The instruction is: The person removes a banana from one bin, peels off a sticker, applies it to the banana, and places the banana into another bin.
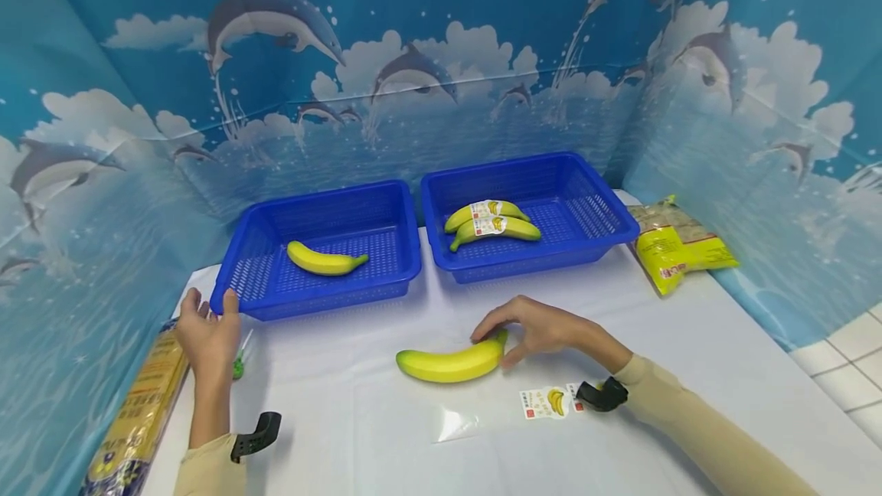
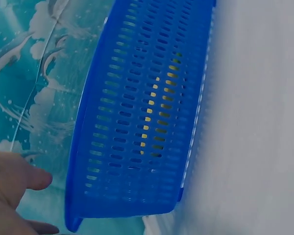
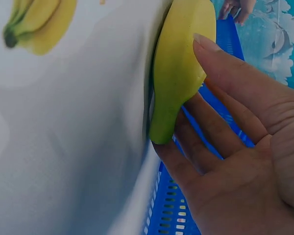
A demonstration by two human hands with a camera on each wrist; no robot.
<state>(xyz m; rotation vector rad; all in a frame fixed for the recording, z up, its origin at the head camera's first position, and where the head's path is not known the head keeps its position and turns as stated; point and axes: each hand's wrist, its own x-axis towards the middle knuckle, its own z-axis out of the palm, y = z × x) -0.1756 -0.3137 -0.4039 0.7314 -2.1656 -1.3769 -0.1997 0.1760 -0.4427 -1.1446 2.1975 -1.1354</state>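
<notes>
A yellow banana (image 1: pixel 451 364) with greenish ends lies on the white table. My right hand (image 1: pixel 540 327) holds it around the stem end, the thumb (image 3: pixel 218 56) on one side and the other fingers behind. Just in front is a printed banana label (image 1: pixel 544 403), partly covered by the wrist camera, beside a clear plastic film (image 1: pixel 458 423). My left hand (image 1: pixel 210 335) is at the front left corner of the left blue basket (image 1: pixel 324 301), fingers spread and holding nothing. One banana (image 1: pixel 324 259) is inside that basket.
In the right blue basket (image 1: pixel 537 255) lie two labelled bananas (image 1: pixel 496 228). A yellow snack bag (image 1: pixel 678 247) stands at the right edge. Along the left edge lies a long yellow package (image 1: pixel 141 404), with a small green-ended item (image 1: pixel 238 366) nearby. A dolphin-print curtain (image 1: pixel 413 128) encloses the table.
</notes>
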